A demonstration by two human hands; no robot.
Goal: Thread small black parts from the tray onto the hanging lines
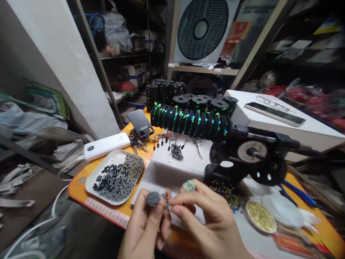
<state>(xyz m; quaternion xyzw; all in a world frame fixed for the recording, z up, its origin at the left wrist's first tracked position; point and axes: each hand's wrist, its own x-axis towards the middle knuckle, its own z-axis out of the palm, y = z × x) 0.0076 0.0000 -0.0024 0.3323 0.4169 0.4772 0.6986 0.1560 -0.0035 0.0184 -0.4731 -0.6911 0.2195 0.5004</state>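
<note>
Hands, bundle held, table edge near, tray apart

Hidden, cropped and unresolved parts of the bench scene.
The bare left hand and bare right hand are cut off below by the lower edge; the left fingers conceal the underside of the round bundle of fine grey pieces, whose separate tips blur together; whatever lies between the right thumb and forefinger is too small to identify; the right hand partly covers the crumbly pale-green lump; the square-framed fan with a dark round grille is cropped above; the red plastic-wrapped goods, far right, are blurred.
</note>
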